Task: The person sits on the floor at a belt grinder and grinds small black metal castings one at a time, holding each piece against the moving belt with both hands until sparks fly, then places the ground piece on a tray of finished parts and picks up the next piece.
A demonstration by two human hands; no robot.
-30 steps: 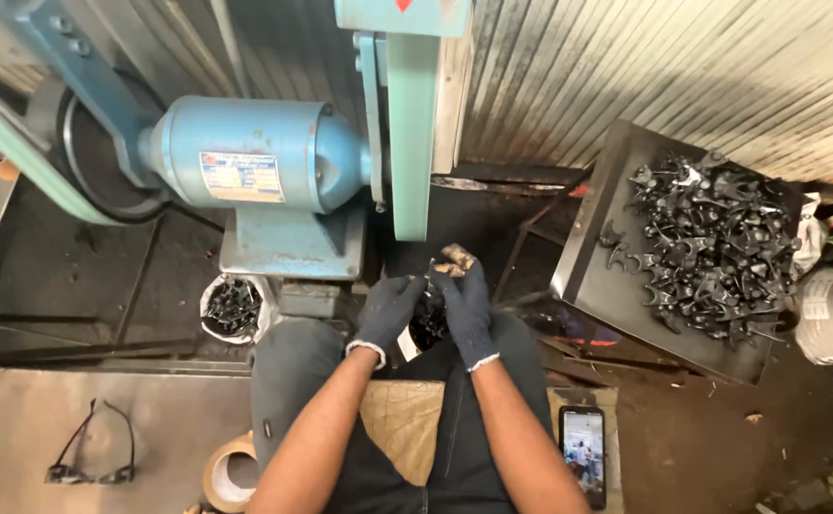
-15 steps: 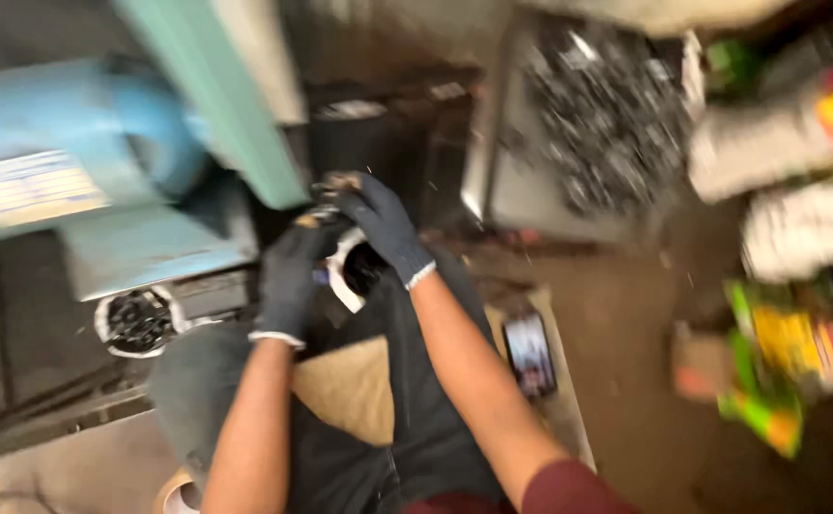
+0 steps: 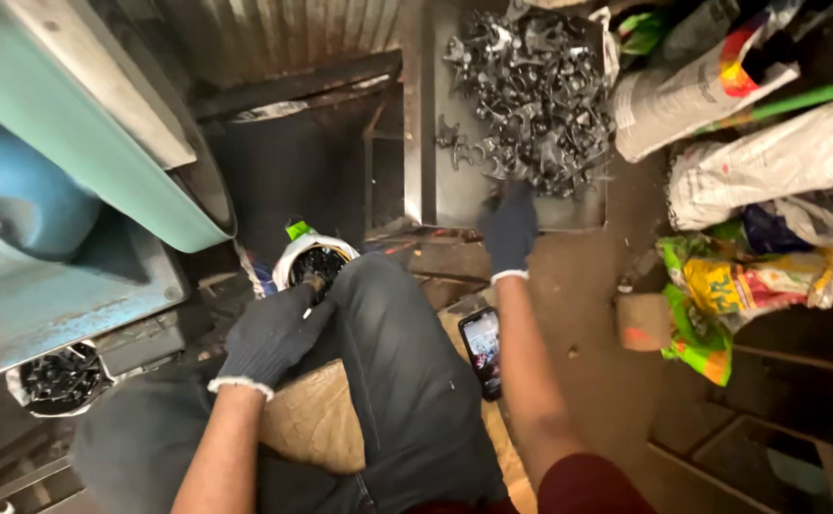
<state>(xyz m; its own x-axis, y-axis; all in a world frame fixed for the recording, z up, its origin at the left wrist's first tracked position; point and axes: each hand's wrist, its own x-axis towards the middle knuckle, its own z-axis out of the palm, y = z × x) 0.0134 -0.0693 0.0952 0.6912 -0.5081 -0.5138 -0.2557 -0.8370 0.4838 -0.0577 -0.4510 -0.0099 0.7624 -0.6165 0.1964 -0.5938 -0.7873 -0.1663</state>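
My gloved right hand [image 3: 509, 228] reaches into the heap of dark metal parts [image 3: 531, 90] on the tray [image 3: 426, 143] (grip unclear); my left hand [image 3: 272, 335] rests, fingers loose, beside a small tub [image 3: 314, 262].

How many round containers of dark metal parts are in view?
2: one white-rimmed container between the knees, by the left hand; another at lower left beneath the blue machine. Others may be hidden.

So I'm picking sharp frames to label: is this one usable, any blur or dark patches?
Head view: mostly sharp; the metal parts on the tray read clearly, the right hand is slightly soft, and the gap behind the machine is in deep shadow.
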